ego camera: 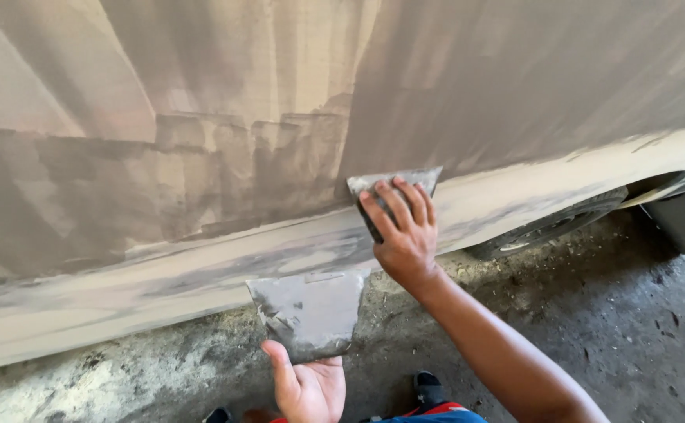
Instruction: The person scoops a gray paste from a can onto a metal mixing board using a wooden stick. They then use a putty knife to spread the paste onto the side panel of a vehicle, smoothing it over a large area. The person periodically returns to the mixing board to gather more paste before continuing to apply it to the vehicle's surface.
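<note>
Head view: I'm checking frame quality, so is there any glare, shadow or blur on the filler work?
Head view: no harsh glare; soft daylight brightens the lower car panel; upper panel dimmer; right hand and spreader sharp; left hand cropped.

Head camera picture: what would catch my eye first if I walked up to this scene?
Probably the car body panel, which fills the upper picture, coated in patchy grey and beige filler. At centre, the right hand presses a flat spreader against the panel. Below it, the left hand holds a metal board smeared with grey paste, above the rough concrete floor, with a tyre at right.
</note>
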